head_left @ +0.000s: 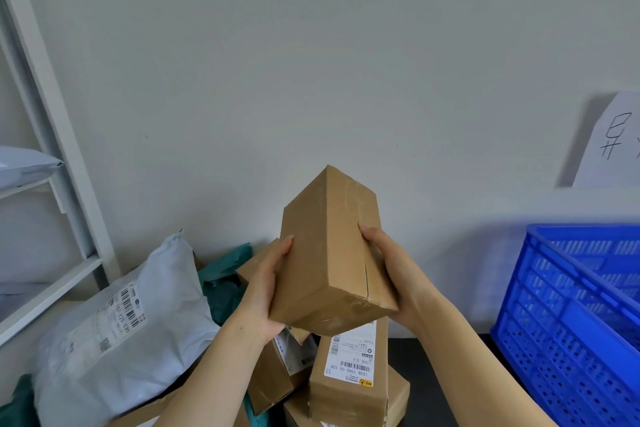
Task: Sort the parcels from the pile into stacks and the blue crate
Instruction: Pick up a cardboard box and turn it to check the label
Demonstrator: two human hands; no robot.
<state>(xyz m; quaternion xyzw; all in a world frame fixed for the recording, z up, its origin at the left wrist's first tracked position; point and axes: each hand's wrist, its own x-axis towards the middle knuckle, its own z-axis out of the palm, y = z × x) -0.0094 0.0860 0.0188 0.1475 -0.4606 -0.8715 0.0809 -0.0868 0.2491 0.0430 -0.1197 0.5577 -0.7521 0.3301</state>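
Observation:
A long brown cardboard box point(325, 250), taped along its seam, is held up in front of the wall, tilted with one end toward me. My left hand point(266, 288) grips its left side and my right hand point(391, 267) grips its right side. Below lies the pile: a labelled brown box point(349, 374), other cardboard boxes point(273, 378), a grey-white mailer bag point(128, 329) with a barcode label, and a green bag point(225, 274). The blue crate point(568, 319) stands at the right, its inside mostly hidden.
A white shelving frame point(55, 163) stands at the left with a grey bag point(24, 163) on a shelf. A paper sign point(613, 142) with handwriting hangs on the wall above the crate. Dark floor point(443, 378) shows between pile and crate.

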